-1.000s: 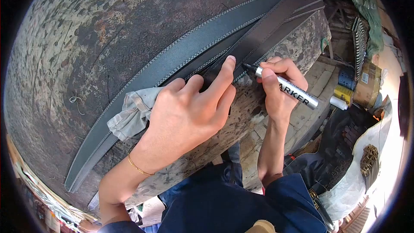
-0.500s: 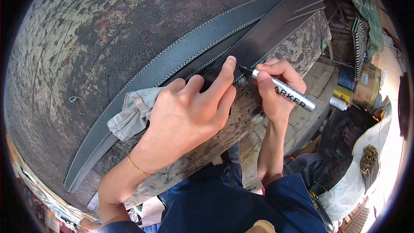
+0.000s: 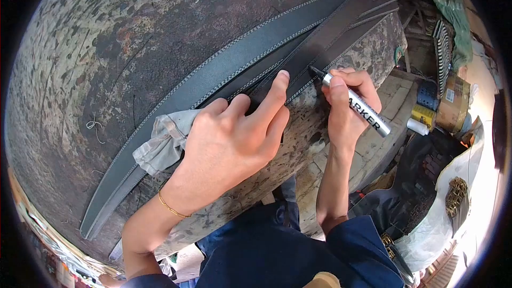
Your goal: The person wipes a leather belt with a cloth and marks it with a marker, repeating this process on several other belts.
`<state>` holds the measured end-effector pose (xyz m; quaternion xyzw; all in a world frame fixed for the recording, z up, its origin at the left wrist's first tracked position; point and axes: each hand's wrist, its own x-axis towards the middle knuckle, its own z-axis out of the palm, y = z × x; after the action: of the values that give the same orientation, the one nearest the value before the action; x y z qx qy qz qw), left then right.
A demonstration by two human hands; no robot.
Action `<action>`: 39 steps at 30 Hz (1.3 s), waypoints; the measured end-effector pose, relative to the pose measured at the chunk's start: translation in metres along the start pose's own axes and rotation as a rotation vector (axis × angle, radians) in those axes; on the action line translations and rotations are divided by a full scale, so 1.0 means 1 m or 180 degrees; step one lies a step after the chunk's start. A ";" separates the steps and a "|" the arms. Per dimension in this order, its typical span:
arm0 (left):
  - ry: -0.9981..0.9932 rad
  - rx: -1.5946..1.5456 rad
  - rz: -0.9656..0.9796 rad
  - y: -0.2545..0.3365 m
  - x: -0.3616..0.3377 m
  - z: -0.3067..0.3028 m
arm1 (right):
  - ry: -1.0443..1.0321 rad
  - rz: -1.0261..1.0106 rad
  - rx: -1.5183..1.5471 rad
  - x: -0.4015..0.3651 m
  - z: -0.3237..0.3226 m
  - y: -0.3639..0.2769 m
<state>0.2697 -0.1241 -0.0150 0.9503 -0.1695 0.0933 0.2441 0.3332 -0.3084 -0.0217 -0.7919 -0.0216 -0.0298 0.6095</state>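
A silver permanent marker is gripped in my right hand. Its black tip meets the edge of a dark leather belt strap, as near as I can see. My left hand presses down on the straps, index finger stretched along the leather and the other fingers bent. A crumpled grey cloth sticks out from under its little-finger side, held there. Beneath lie several overlapping straps with light stitched edges, among them a wide grey-black strap. The left thumb is mostly hidden.
The straps rest on a stained, dark worktop with loose thread on it. Past its right edge stand a cardboard box, a yellow box and a white roll. Brass-coloured buckles lie on white plastic at lower right.
My right hand has shifted slightly right, and the marker's tip has moved up and right along the strap. My left hand stays nearly still. Another person's hand at top right is gone from view.
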 end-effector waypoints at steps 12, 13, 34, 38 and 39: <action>0.0015 -0.0011 0.0021 -0.001 0.000 0.001 | 0.0154 -0.0051 -0.0028 0.000 0.002 0.003; 0.0030 0.0017 0.0027 -0.001 0.000 0.001 | 0.0154 -0.0054 -0.0027 0.000 0.002 0.003; -0.0032 -0.0063 0.0198 -0.004 0.000 -0.001 | 0.0002 -0.0180 -0.0393 0.000 0.001 0.004; -0.0062 -0.0082 0.0187 -0.004 0.000 -0.002 | 0.0204 0.0065 0.0254 0.001 0.002 0.002; -0.0052 -0.0089 0.0182 -0.004 0.000 -0.001 | 0.0174 0.0070 0.0250 0.002 0.001 0.003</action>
<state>0.2705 -0.1202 -0.0156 0.9422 -0.1999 0.0901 0.2532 0.3349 -0.3085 -0.0245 -0.7665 0.0025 -0.0438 0.6408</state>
